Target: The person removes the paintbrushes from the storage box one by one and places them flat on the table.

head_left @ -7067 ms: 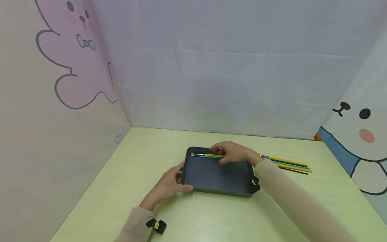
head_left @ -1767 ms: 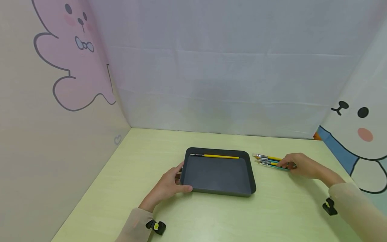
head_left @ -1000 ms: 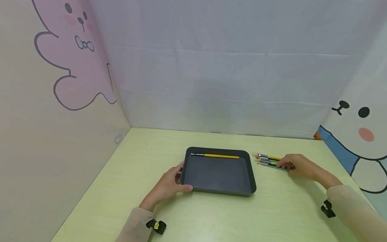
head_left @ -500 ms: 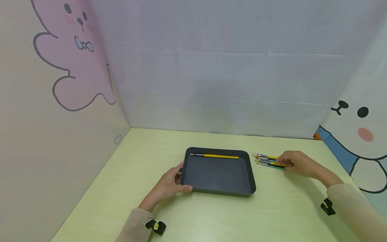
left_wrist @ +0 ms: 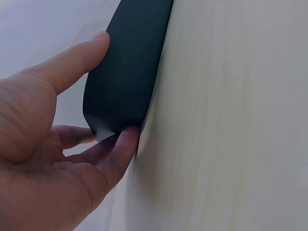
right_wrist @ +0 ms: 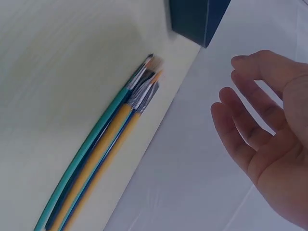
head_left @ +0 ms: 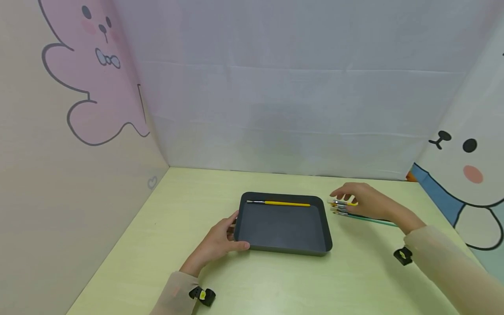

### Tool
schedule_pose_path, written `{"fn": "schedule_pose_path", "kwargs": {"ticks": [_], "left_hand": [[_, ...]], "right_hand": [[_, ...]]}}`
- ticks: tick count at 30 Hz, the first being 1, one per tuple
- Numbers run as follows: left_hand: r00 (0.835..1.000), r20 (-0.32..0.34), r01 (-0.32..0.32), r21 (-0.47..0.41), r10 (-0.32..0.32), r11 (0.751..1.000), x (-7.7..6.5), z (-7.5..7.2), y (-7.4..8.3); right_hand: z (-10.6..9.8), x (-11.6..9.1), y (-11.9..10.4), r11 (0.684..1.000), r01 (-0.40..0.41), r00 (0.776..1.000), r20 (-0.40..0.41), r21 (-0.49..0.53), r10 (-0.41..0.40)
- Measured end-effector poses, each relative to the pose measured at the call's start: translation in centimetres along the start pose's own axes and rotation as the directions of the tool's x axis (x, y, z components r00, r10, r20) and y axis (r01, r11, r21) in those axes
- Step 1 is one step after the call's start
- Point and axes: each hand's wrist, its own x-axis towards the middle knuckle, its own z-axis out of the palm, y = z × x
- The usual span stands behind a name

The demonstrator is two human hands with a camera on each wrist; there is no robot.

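A dark grey rectangular tray (head_left: 283, 232) lies on the table with one yellow paintbrush (head_left: 289, 203) along its far side. My left hand (head_left: 216, 240) holds the tray's left end, thumb on the near rim; in the left wrist view its fingers curl around the tray's corner (left_wrist: 122, 72). Right of the tray lies a bundle of paintbrushes (right_wrist: 95, 159) with yellow, turquoise and blue handles, bristles toward the tray. Above that bundle hovers my right hand (head_left: 368, 201), hiding much of it. The right wrist view shows this hand (right_wrist: 276, 120) with loosely bent fingers and nothing in it.
A pale wooden table (head_left: 275, 284) carries everything. White cloth (head_left: 252, 100) hangs behind it, and printed panels stand at left and right. Each sleeve bears a small black wrist camera (head_left: 202, 296).
My right hand has left the brush handles and moved left and up toward the bristle ends. The turquoise brush seen in the tray seven seconds ago is gone from there. My left hand stays put.
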Motion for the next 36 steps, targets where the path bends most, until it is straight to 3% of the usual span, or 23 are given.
{"fn": "schedule_pose_path", "kwargs": {"ticks": [5,14,24,36], "left_hand": [[1.0,-0.001,-0.001,-0.003,0.001,1.0,0.0,0.0,0.0],[1.0,-0.003,0.005,0.013,-0.005,1.0,0.0,0.1,0.0],[1.0,-0.006,0.004,0.015,-0.003,1.0,0.1,0.0,-0.1],[1.0,0.007,-0.015,-0.01,0.015,1.0,0.0,0.0,-0.1]], "right_hand": [[0.3,2.2,-1.8,0.997,0.0,1.0,0.002,0.076,0.0],[1.6,5.8,-4.0,0.984,-0.01,0.996,0.088,0.177,-0.006],[4.2,9.4,-5.6,0.987,0.021,0.985,0.166,0.156,-0.047],[6.8,12.2,-6.3,0.985,0.006,0.966,0.253,0.17,-0.05]]}}
